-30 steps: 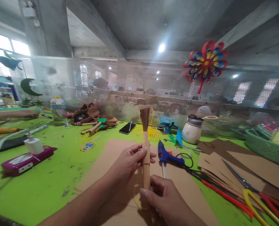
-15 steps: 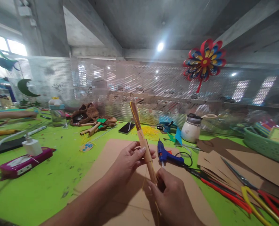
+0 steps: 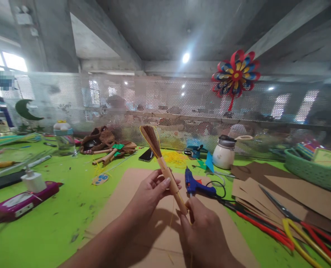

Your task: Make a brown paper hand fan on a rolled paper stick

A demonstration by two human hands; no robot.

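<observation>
A small paper broom (image 3: 151, 139) with a fringed brown head and a tan rolled handle is tilted up and to the left between my hands. My left hand (image 3: 155, 190) closes around the wide paper band at its middle, thumb on the front. Lower down, my right hand (image 3: 201, 223) pinches the bottom end of the handle. Yellow string runs along the fringe's edge and hangs loose beneath the handle. Under both hands lies a sheet of brown paper (image 3: 126, 197). A blue glue gun (image 3: 196, 182) rests just right of the broom.
Scissors (image 3: 277, 201) and cut brown paper pieces (image 3: 254, 197) are at the right, near a green basket (image 3: 307, 167). A white jar (image 3: 223, 154) and yellow shreds (image 3: 175, 158) stand farther back. A purple power strip (image 3: 25, 201) occupies the left.
The broom has turned in my hands so its fringed head now shows broad and leans farther left. A forearm at the far left is gone from view.
</observation>
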